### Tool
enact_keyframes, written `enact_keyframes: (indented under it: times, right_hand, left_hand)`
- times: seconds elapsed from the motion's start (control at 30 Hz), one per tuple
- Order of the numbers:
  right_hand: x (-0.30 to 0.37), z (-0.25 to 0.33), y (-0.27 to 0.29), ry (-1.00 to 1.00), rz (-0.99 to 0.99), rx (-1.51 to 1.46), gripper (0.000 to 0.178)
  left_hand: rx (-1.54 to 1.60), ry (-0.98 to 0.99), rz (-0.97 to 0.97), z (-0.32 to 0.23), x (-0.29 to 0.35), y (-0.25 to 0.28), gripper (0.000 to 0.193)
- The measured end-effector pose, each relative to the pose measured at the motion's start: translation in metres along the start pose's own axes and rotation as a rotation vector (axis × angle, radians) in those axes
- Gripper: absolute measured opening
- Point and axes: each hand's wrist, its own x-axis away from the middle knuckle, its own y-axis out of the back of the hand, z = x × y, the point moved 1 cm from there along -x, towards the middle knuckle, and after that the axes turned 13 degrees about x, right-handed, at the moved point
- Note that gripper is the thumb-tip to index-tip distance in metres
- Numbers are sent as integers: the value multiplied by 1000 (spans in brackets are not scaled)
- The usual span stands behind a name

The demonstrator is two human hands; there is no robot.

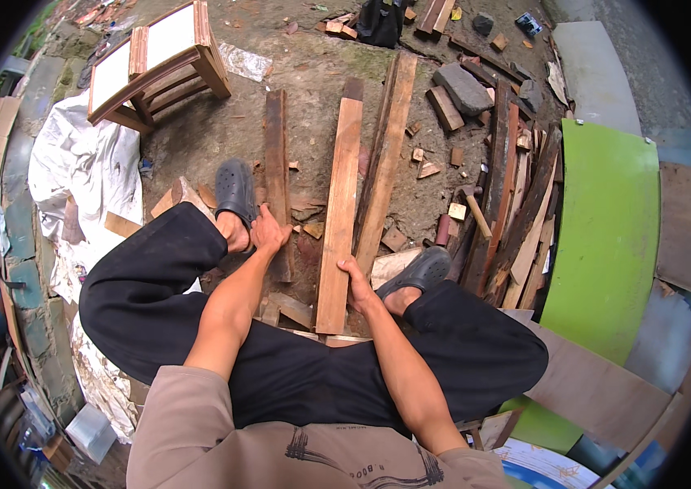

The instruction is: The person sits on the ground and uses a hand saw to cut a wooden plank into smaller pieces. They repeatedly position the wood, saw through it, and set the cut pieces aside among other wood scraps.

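Observation:
I sit with my knees apart over dirt ground strewn with wood. My left hand (269, 230) grips the near end of a dark reddish plank (275, 147) that lies lengthwise away from me, next to my left foot in a dark clog (235, 189). My right hand (357, 281) holds the right edge of a lighter orange-brown plank (340, 196) near its close end. A third, longer plank (386, 155) lies just right of it. My right foot's clog (423, 270) rests beside that hand.
A hammer (472, 209) lies among a stack of dark boards (508, 196) at right, beside a green panel (606, 236). A wooden stool frame with white panels (158, 61) stands at the upper left near white sheeting (84, 163). Offcuts and stones litter the ground.

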Motion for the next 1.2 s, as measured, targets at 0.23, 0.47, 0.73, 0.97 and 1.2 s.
enact_keyframes:
  times: [0.23,0.47,0.73,0.97,1.2]
  right_hand:
    - [-5,4,-3,-1,14,-2,65]
    - [-15,6,-3,22,-30,-17,55]
    - [-30,4,4,149,-124,109,48]
    - [-8,21,-3,182,-221,236,75]
    - [-7,25,-7,204,-327,355,81]
  left_hand:
    - [997,87,241,30,-2,28,60]
    - [1818,33,830,-19,38,83,61]
    - [1880,129,829,-28,55,89,52]
    - [1710,133,778,-12,73,67,50]
    - [1680,-3,619,-19,83,52,53]
